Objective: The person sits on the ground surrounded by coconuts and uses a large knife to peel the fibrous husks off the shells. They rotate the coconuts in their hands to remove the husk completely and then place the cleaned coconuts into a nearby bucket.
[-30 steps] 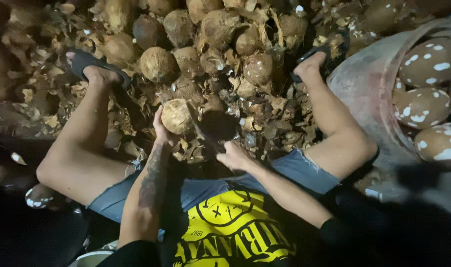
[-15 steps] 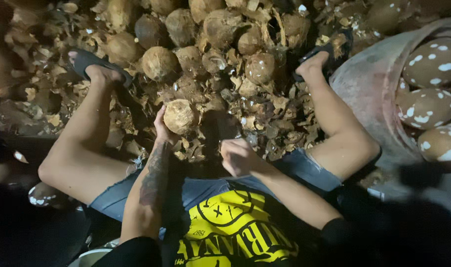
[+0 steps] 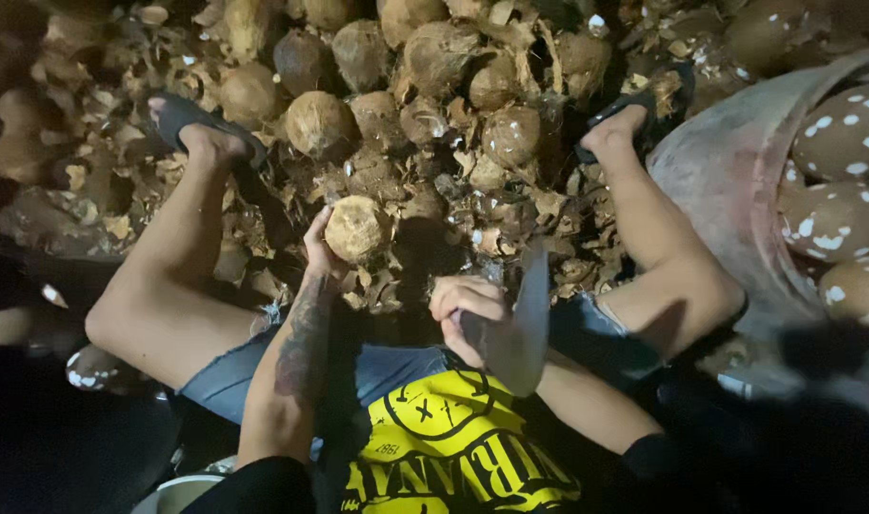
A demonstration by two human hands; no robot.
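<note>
1. One husked coconut (image 3: 356,228) sits in the left hand (image 3: 322,255), fingers curled around its near-left side, held just above the husk litter (image 3: 263,247) between the spread legs.
2. Right of it, the right hand (image 3: 465,309) is closed around the handle of a broad knife (image 3: 525,319), blade pointing up, apart from the held nut.
3. Beyond both hands, unpeeled coconuts (image 3: 320,122) are piled.
4. Far right, a sack (image 3: 729,181) holds brown, white-spotted peeled coconuts (image 3: 834,221).

One coconut (image 3: 356,228) in hand, one blade (image 3: 523,324), two sandals (image 3: 191,122), and one sack (image 3: 729,181) at right. Three spotted peeled coconuts (image 3: 834,221) show inside it. Heaped coconuts (image 3: 318,124) beyond: roughly a dozen, exact count unclear.
</note>
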